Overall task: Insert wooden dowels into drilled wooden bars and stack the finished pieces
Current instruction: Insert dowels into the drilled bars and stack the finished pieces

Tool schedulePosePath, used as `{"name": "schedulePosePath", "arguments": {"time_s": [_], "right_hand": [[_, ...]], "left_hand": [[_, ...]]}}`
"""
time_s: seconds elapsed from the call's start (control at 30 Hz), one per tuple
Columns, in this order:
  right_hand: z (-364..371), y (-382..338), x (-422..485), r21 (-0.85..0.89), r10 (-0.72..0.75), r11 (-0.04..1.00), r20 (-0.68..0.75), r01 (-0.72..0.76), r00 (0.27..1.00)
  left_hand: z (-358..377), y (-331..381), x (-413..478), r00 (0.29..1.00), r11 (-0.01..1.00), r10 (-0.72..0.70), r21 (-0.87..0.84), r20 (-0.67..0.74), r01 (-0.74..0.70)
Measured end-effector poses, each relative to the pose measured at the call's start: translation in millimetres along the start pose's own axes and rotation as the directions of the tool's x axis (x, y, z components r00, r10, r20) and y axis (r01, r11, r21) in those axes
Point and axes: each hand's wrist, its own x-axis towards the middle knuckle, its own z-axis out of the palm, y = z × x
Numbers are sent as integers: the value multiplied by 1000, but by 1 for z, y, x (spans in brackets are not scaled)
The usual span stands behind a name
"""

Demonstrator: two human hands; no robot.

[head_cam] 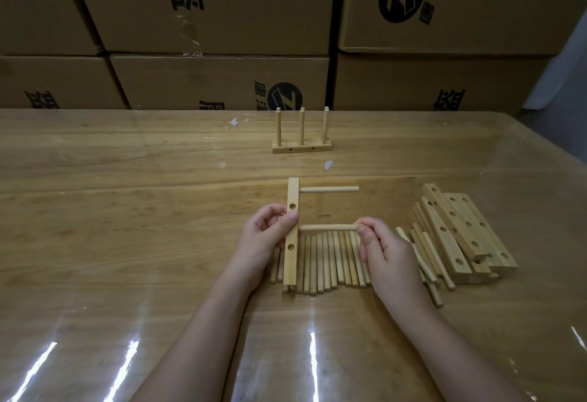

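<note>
My left hand (262, 239) grips a drilled wooden bar (292, 211) held lengthwise away from me. One dowel (328, 189) sticks out of the bar's far end to the right. My right hand (386, 252) pinches a second dowel (327, 227) whose left end meets the bar's middle. A row of loose dowels (324, 262) lies on the table beneath both hands. A heap of drilled bars (457, 230) lies at the right. A finished piece (301, 147) with upright dowels stands farther back.
The wooden table (127, 211) has a glossy transparent cover with glare streaks near me. Stacked cardboard boxes (206, 20) form a wall along the table's far edge. More loose dowels (427, 262) lean against the bar heap. Small white scraps (328, 165) lie mid-table.
</note>
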Motion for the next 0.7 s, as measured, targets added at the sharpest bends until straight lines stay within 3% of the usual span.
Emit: {"name": "schedulePosePath", "arguments": {"time_s": [0.7], "right_hand": [[-2, 4, 0, -79, -12, 997, 56, 17, 998]], "left_hand": [[1, 1, -1, 1000, 1000, -3, -24, -3, 2]]}}
